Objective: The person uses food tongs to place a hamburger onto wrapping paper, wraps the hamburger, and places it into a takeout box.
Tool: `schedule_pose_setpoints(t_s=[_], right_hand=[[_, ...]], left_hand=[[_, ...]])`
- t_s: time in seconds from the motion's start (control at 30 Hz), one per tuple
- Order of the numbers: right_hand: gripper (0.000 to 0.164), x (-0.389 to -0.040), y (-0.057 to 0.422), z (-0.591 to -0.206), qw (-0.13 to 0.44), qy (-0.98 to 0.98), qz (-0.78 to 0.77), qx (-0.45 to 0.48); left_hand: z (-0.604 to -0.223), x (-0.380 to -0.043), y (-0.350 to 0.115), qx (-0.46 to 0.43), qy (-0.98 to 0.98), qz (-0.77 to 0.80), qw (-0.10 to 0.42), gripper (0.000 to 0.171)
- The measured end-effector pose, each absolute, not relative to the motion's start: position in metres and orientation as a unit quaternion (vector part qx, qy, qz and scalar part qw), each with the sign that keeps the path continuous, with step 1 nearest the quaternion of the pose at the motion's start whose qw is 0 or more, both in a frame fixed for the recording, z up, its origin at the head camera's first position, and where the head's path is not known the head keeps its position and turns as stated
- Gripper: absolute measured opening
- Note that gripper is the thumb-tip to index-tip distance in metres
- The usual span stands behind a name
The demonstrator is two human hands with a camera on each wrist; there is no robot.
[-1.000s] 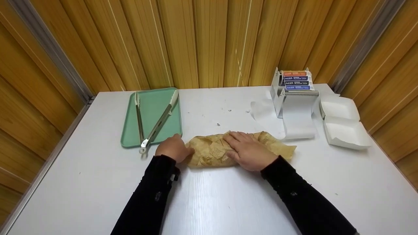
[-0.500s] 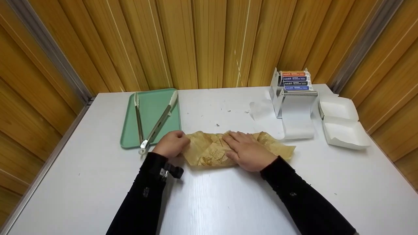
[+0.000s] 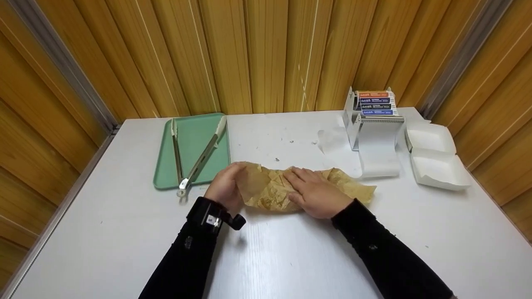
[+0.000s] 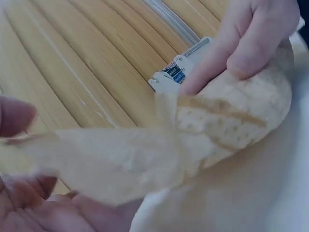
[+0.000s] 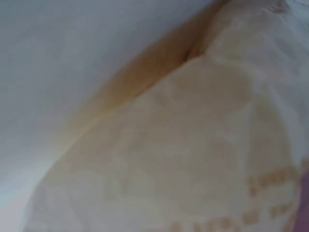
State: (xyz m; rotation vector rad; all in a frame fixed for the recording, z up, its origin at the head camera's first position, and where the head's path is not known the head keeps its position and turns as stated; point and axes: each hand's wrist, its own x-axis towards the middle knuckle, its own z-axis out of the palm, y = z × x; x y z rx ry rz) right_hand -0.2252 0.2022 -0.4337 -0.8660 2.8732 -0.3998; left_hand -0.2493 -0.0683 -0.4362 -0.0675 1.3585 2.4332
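Paper in the head view: the brown paper wrap (image 3: 270, 195) is lying at the centre of the frame on the white table (image 3: 266, 257), its left end standing up and its right end spreading loose; whatever is inside is staying hidden.
Left hand in the head view: the left hand (image 3: 224, 187) is holding up that left end, just left of centre.
Right hand in the head view: the right hand (image 3: 316, 193) is pressing on the wrap's middle, fingers nearly straight, gripping nothing.
Tray and tongs: the green tray (image 3: 193, 135) is lying upper left, with the tongs (image 3: 185, 182) resting spread across it.
Dispenser and box: the label dispenser (image 3: 380, 119) is standing upper right, the white box (image 3: 440, 170) lying unfolded to its right.
Paper flap in the left wrist view: the flap is stretching towards the left edge, seemingly pinched between thumb and fingers; blur is hiding the exact contact.
Paper in the right wrist view: the wrap is filling the lower right, with blurred print; the right hand's grip is not showing clearly.
Step in hand: the left end is apparently being folded in.
Next move: it is likely calling for laying that flap flat while the right hand is steadying the middle.
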Motion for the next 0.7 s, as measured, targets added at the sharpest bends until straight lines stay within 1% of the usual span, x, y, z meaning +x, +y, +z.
schedule_pose_setpoints(t_s=[0.03,0.07,0.1,0.13,0.17,0.2,0.27,0.3,0.4,0.53,0.63,0.7], right_hand=[[0.067,-0.225,0.202,-0.433,0.057,0.948,-0.131,-0.286],[0.068,-0.225,0.202,-0.433,0.058,0.948,-0.129,-0.285],[0.068,-0.225,0.203,-0.433,0.059,0.948,-0.129,-0.285],[0.067,-0.225,0.203,-0.433,0.060,0.948,-0.129,-0.284],[0.067,-0.224,0.203,-0.433,0.061,0.948,-0.130,-0.283],[0.067,-0.224,0.203,-0.433,0.061,0.949,-0.131,-0.281],[0.065,-0.224,0.203,-0.432,0.058,0.950,-0.131,-0.278],[0.064,-0.224,0.203,-0.431,0.055,0.950,-0.130,-0.279],[0.060,-0.226,0.200,-0.428,0.043,0.952,-0.111,-0.280],[0.055,-0.231,0.194,-0.426,0.014,0.956,-0.092,-0.277],[0.050,-0.235,0.188,-0.426,0.006,0.956,-0.101,-0.275],[0.052,-0.236,0.185,-0.428,0.015,0.955,-0.110,-0.276]], left_hand=[[-0.438,-0.249,-0.068,-0.031,0.455,0.870,0.187,0.018],[-0.439,-0.249,-0.068,-0.029,0.435,0.876,0.205,0.033],[-0.441,-0.248,-0.068,-0.030,0.434,0.875,0.215,0.039],[-0.442,-0.248,-0.067,-0.025,0.435,0.873,0.221,0.043],[-0.443,-0.247,-0.066,-0.015,0.442,0.869,0.224,0.042],[-0.444,-0.246,-0.064,-0.006,0.453,0.864,0.221,0.036],[-0.446,-0.243,-0.061,0.014,0.477,0.853,0.210,0.019],[-0.448,-0.242,-0.058,0.016,0.493,0.847,0.195,0.011],[-0.451,-0.239,-0.055,0.035,0.512,0.841,0.171,0.028],[-0.451,-0.239,-0.058,0.055,0.541,0.821,0.171,0.041],[-0.450,-0.239,-0.063,0.044,0.587,0.791,0.168,0.045],[-0.448,-0.238,-0.063,0.032,0.588,0.790,0.170,0.046]])
